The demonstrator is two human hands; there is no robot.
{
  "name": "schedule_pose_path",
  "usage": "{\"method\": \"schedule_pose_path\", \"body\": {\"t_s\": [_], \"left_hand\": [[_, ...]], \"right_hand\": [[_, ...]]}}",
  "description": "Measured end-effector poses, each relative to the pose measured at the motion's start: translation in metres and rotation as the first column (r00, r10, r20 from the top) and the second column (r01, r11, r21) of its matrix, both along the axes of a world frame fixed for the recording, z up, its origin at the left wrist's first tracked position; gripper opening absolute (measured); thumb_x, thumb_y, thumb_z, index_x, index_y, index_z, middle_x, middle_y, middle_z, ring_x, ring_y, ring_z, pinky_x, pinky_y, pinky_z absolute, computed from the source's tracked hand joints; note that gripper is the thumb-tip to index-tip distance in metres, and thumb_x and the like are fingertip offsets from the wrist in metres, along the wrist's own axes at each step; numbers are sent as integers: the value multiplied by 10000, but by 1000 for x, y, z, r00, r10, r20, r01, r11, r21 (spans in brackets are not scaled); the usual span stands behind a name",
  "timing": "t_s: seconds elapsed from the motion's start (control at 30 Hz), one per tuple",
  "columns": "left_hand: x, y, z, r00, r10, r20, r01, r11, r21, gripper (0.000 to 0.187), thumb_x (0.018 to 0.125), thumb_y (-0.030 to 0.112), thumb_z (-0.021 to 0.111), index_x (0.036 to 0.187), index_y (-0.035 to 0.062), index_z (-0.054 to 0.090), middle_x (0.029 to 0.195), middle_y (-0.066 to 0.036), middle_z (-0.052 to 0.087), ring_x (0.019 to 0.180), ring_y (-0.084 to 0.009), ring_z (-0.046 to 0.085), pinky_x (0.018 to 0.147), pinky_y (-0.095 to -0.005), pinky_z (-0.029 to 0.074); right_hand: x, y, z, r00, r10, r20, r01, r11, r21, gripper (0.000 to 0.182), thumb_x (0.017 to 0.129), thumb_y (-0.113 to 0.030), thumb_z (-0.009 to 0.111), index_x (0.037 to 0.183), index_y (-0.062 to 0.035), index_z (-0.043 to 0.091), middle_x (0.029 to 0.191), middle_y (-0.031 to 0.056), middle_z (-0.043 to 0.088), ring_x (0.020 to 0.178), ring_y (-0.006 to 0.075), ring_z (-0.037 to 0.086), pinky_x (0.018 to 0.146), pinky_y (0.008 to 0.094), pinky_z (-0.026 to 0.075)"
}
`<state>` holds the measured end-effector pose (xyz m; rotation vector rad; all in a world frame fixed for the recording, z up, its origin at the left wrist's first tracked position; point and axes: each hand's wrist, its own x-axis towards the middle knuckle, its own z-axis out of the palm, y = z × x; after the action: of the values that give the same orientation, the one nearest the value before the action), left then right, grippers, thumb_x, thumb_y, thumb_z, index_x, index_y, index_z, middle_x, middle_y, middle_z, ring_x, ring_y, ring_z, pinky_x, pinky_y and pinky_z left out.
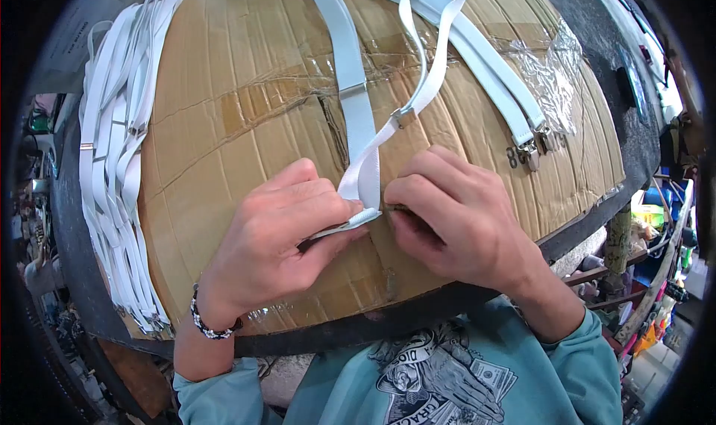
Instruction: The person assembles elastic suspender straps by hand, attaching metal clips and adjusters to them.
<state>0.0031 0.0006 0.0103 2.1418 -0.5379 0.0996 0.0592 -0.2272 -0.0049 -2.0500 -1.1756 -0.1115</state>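
Note:
White elastic suspenders [349, 74] run down the middle of the cardboard, with a metal slide adjuster [403, 116] on one strap. My left hand [287, 235] is closed on the lower end of a strap, folded into a loop between thumb and fingers. Just beside that end, my right hand [451, 212] is pinched shut; a small dark bit shows at its fingertips, too hidden to name. At the upper right, two strap ends carry metal clips [529, 150]. Near them lie dark metal rings [513, 156] and a clear plastic bag [548, 85] of small white pieces.
A thick bundle of white suspenders [112, 156] lies along the left edge. Taped cardboard [224, 179] covers the dark table [447, 294]. A phone-like dark object [632, 89] rests on the right side. Beyond the table stands a cluttered shelf [649, 276].

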Motion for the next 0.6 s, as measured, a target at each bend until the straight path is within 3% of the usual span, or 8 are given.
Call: {"method": "schedule_pose_path", "body": {"t_s": [0.17, 0.23, 0.33, 0.43, 0.6], "left_hand": [[1, 0, 2, 999, -27, 34, 26, 999, 23, 237, 713, 15, 853, 921, 20, 739, 661, -55, 524, 626, -226, 474, 613, -350, 380], [2, 0, 2, 998, -34, 51, 33, 999, 21, 253, 702, 4, 847, 920, 19, 720, 684, -63, 530, 636, -241, 477, 608, -361, 388], [2, 4, 5, 995, -90, 32, 89, 995, 48, 220, 781, 21, 784, 946, 32, 639, 786, -89, 580, 716, -301, 510, 664, -392, 444], [0, 6, 6, 996, -92, 1, 91, 992, 85, 262, 742, -4, 775, 949, 36, 620, 808, -92, 579, 738, -310, 516, 672, -397, 450], [1, 1, -2, 996, -56, 63, 55, 998, 17, 250, 715, -9, 807, 924, 21, 671, 717, -77, 515, 656, -272, 479, 609, -380, 406]], "right_hand": [[-1, 0, 11, 992, -22, -122, 32, 996, 79, 288, 706, 43, 771, 960, -34, 660, 884, 104, 636, 743, 281, 641, 640, 364, 516], [-3, 1, 16, 995, 1, -97, 10, 994, 110, 304, 701, 51, 776, 973, -30, 669, 897, 114, 647, 733, 274, 642, 629, 359, 516], [-8, 13, 20, 998, 49, -34, -43, 986, 164, 332, 682, 60, 778, 986, -23, 675, 896, 117, 646, 721, 275, 634, 613, 368, 516], [-11, 20, 18, 997, 73, 24, -76, 986, 146, 363, 656, 67, 780, 994, -18, 678, 893, 112, 644, 710, 276, 626, 605, 374, 519], [-8, 15, 17, 996, 71, 46, -75, 993, 88, 313, 697, 46, 749, 981, -5, 627, 903, 97, 573, 755, 275, 608, 635, 374, 529]]}}
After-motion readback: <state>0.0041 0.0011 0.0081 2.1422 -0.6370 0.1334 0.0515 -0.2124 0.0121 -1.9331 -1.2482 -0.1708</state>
